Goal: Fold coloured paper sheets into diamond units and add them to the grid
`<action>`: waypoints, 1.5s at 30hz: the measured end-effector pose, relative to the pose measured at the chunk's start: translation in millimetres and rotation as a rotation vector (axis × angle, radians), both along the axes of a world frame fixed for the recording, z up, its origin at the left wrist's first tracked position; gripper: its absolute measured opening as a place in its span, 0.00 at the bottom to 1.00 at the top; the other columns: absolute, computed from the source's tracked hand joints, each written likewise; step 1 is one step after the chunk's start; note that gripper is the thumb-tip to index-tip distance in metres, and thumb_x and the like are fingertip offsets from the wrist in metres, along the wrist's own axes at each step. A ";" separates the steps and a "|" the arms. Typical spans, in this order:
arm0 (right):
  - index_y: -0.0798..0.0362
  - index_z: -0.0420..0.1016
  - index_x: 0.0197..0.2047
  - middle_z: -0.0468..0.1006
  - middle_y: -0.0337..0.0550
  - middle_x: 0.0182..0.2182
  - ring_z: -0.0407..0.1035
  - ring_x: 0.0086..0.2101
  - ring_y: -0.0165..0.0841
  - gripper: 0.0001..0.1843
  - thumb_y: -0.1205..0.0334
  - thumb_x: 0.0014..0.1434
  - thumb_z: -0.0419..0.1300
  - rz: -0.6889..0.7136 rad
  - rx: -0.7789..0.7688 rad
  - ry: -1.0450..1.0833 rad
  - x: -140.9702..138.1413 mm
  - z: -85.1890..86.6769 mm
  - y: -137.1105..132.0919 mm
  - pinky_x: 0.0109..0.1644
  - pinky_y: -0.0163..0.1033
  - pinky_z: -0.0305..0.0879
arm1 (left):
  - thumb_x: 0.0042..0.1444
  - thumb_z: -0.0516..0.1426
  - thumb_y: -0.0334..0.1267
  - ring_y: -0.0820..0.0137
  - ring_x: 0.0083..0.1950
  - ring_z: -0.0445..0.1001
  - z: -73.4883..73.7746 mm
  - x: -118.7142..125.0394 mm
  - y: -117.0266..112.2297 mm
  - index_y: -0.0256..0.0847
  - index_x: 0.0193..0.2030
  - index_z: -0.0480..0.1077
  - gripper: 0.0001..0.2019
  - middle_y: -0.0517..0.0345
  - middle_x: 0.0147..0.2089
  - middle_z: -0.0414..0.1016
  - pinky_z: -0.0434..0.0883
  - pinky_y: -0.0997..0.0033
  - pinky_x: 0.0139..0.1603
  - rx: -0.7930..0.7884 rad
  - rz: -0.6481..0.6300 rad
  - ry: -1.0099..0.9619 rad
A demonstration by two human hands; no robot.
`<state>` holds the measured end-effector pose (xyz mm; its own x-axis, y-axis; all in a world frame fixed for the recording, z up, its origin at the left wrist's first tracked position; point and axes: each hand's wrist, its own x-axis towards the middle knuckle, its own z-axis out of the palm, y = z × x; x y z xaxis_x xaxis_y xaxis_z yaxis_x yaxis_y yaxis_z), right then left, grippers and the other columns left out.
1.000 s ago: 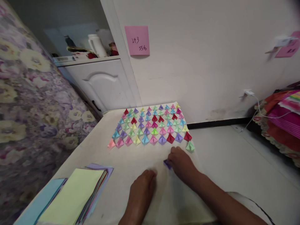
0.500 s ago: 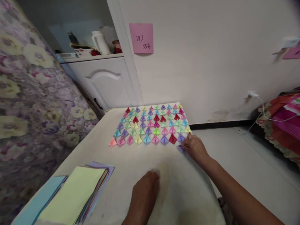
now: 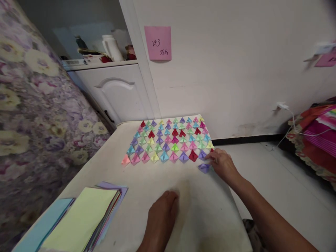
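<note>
Rows of small folded paper pieces (image 3: 164, 156) in many colours cover the far part of the cream-covered table (image 3: 147, 196). At the right end of the nearest row, a purple folded paper piece (image 3: 204, 168) lies in front of the others. My right hand (image 3: 222, 164) hovers just right of and above it, fingers stretched out and apart from it, holding nothing I can see. A sliver of green paper shows under that hand. My left hand (image 3: 164, 211) rests closed on the table at the near middle, with no object showing in it.
Stacks of coloured paper, a yellow-green one (image 3: 81, 217) and a blue one (image 3: 44, 224), lie at the table's left. A floral curtain (image 3: 39, 122) hangs left, a white cabinet (image 3: 118, 94) stands behind, and a pink note (image 3: 159, 42) is on the wall.
My right hand has let go of the purple folded paper piece and moved slightly up and right, leaving it lying on the table. My left hand has stayed put.
</note>
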<state>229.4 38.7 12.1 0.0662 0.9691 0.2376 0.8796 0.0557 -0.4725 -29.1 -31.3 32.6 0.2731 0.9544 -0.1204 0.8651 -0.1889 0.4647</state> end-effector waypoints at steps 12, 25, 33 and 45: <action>0.50 0.75 0.35 0.74 0.40 0.33 0.66 0.34 0.32 0.12 0.67 0.53 0.52 -0.153 0.166 0.242 26.2 22.0 -13.1 0.38 0.37 0.57 | 0.52 0.51 0.30 0.67 0.47 0.66 -11.6 84.4 50.0 0.42 0.40 0.67 0.10 0.56 0.44 0.69 0.64 0.68 0.48 0.357 -0.073 -0.215; 0.50 0.76 0.35 0.74 0.41 0.32 0.66 0.33 0.33 0.11 0.68 0.52 0.53 -0.150 0.189 0.404 36.2 32.8 -14.6 0.39 0.37 0.58 | 0.52 0.53 0.30 0.69 0.41 0.68 -13.5 134.8 83.8 0.40 0.32 0.70 0.06 0.57 0.38 0.71 0.62 0.73 0.40 0.230 -0.050 0.073; 0.51 0.75 0.35 0.73 0.41 0.31 0.66 0.33 0.32 0.11 0.69 0.51 0.53 -0.143 0.201 0.436 34.0 35.7 -16.6 0.39 0.37 0.59 | 0.54 0.48 0.31 0.69 0.39 0.69 -15.3 141.9 87.9 0.40 0.33 0.68 0.08 0.57 0.37 0.71 0.60 0.73 0.35 0.200 0.092 0.160; 0.53 0.75 0.35 0.74 0.42 0.32 0.66 0.31 0.31 0.12 0.70 0.52 0.51 -0.103 0.234 0.469 31.0 35.1 -15.8 0.37 0.35 0.61 | 0.49 0.50 0.31 0.68 0.33 0.68 -26.0 151.7 94.7 0.38 0.30 0.65 0.04 0.55 0.31 0.70 0.58 0.71 0.31 0.210 0.144 0.069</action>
<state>260.4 22.9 47.2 0.3093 0.8768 0.3681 0.5833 0.1308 -0.8017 122.6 63.4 6.6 0.1304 0.9889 0.0709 0.9183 -0.1474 0.3673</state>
